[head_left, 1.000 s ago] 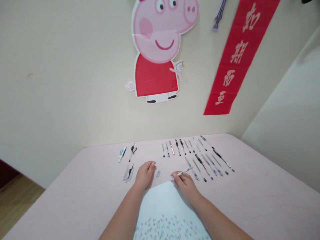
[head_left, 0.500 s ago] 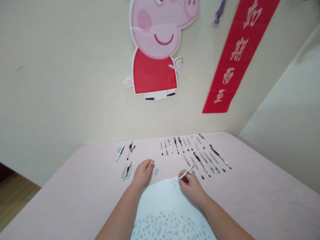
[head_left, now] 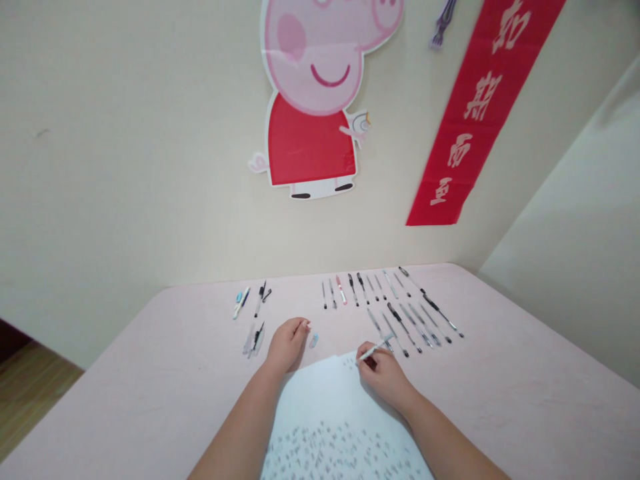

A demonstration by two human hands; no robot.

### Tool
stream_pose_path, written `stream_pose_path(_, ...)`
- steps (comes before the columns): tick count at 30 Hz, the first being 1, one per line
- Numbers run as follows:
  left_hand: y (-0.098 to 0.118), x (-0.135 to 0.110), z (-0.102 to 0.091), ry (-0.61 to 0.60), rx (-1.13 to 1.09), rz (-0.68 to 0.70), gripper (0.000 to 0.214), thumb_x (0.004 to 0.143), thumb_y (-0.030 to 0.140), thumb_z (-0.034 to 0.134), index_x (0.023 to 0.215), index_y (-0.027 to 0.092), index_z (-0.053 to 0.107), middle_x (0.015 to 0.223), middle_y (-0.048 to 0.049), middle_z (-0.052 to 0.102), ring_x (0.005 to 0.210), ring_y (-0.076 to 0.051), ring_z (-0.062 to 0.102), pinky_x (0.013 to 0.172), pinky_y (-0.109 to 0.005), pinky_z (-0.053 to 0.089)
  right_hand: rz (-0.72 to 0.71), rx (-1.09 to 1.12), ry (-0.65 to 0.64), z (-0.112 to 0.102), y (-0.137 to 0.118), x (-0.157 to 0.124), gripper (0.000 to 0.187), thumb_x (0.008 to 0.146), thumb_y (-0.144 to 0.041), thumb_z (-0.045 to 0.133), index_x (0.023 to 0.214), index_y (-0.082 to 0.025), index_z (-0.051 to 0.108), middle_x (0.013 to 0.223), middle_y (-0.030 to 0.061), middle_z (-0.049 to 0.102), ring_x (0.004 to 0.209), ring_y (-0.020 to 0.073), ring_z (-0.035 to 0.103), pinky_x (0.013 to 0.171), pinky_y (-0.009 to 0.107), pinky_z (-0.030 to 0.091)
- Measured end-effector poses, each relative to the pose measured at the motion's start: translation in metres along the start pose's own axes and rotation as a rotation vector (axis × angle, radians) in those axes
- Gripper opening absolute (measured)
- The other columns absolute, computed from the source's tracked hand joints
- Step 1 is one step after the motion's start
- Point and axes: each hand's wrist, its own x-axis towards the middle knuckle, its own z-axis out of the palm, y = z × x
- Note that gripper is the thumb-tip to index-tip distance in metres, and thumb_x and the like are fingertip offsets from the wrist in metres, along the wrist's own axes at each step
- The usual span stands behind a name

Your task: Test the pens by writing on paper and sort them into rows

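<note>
A slim pale pen (head_left: 379, 347) is pinched in my right hand (head_left: 384, 373), its tip at the upper edge of the white paper (head_left: 320, 397). A few small marks show by the tip, and many dark marks cover the paper's near part. My left hand (head_left: 289, 345) rests at the paper's top left with its fingers closed together; whether something small is in them I cannot make out. Just right of those fingers lies a small light-blue piece (head_left: 314, 341).
Several pens (head_left: 395, 319) and refills lie in two rows at the back right. At the left are blue-and-white pens (head_left: 242, 303), a black pen (head_left: 261, 298) with a loose part, and clear parts (head_left: 254, 339). The pink-covered table (head_left: 165, 373) meets the wall behind.
The upper end of the pen in my right hand has tilted lower and a little to the right. My left hand stays in place. The view has shifted slightly.
</note>
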Motion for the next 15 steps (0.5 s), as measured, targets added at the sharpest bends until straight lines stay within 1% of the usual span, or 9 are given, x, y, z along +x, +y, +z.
stream_pose_path(4, 0.000, 0.000, 0.000, 0.004, 0.004, 0.008, 0.035, 0.087, 0.038, 0.036, 0.091, 0.019, 0.065, 0.086, -0.0054, 0.069, 0.085, -0.019, 0.062, 0.078, -0.031, 0.045, -0.013, -0.056, 0.022, 0.000, -0.002, -0.001, 0.008, 0.070, -0.017, 0.044, 0.069, -0.018, 0.052, 0.056, -0.0031, 0.045, 0.054, 0.0117, 0.044, 0.052, 0.022, 0.032)
stream_pose_path(8, 0.001, 0.000, 0.000, -0.004, 0.009, 0.012, 0.035, 0.087, 0.037, 0.036, 0.090, 0.019, 0.065, 0.086, -0.0055, 0.069, 0.085, -0.019, 0.061, 0.078, -0.030, 0.044, -0.058, -0.096, 0.047, -0.002, -0.006, -0.001, 0.011, 0.072, -0.018, 0.043, 0.068, -0.018, 0.054, 0.059, -0.0019, 0.047, 0.056, 0.0124, 0.046, 0.056, 0.023, 0.035)
stream_pose_path(15, 0.000, 0.000, 0.000, -0.013, 0.031, 0.009, 0.035, 0.087, 0.038, 0.035, 0.090, 0.019, 0.065, 0.088, -0.0061, 0.068, 0.086, -0.020, 0.060, 0.079, -0.031, 0.044, -0.024, -0.084, 0.030, -0.002, -0.010, -0.002, 0.010, 0.068, -0.016, 0.044, 0.066, -0.018, 0.053, 0.056, -0.0030, 0.046, 0.053, 0.0120, 0.045, 0.053, 0.022, 0.033)
